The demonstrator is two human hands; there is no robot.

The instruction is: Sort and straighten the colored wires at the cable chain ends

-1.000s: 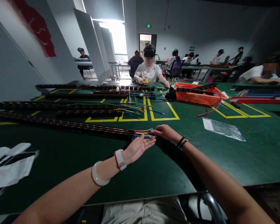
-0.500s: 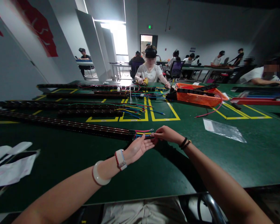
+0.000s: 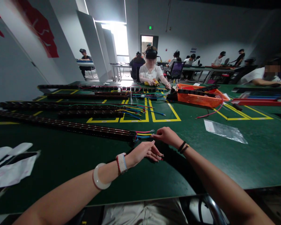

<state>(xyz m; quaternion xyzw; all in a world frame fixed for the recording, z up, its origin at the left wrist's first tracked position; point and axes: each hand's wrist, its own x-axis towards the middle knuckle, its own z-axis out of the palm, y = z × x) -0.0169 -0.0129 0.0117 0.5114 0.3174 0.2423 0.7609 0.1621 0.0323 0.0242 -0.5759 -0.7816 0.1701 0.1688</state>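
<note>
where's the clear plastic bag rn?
In the head view, the clear plastic bag lies flat on the green table, right of the right hand and nearer the camera than the orange basket.

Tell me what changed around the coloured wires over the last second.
The left hand drew back from under the coloured wires toward the person and turned palm down. The right hand stayed, fingers at the wire ends. The long black strip and plastic bag did not move.

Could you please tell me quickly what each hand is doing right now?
Left hand: open, empty.
Right hand: pinched on the wires.
</note>
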